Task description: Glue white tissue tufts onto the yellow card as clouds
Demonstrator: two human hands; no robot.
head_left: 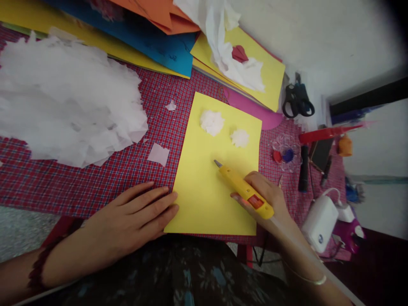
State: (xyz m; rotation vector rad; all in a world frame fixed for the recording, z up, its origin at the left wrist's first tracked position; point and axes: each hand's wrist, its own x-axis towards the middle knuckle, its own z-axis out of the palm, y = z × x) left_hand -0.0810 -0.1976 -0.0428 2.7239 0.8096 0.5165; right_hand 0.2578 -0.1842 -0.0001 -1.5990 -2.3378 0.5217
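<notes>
A yellow sheet of paper point(207, 187) lies on the red checked cloth point(95, 178) in front of me. Two white tissue puffs sit on its upper part, a larger puff point(212, 122) and a smaller puff point(239, 137). My right hand point(266, 197) is closed round a yellow glue gun point(244, 189), whose metal tip hovers over the middle of the sheet, just below the puffs. My left hand point(134, 219) lies flat with fingers stretched out, pressing on the sheet's lower left corner.
A big heap of white tissue pieces point(66, 102) fills the left. Coloured paper sheets point(153, 38) are stacked at the back. Black scissors point(297, 100), a paint palette point(285, 154), a white charger point(319, 223) and small tools crowd the right edge.
</notes>
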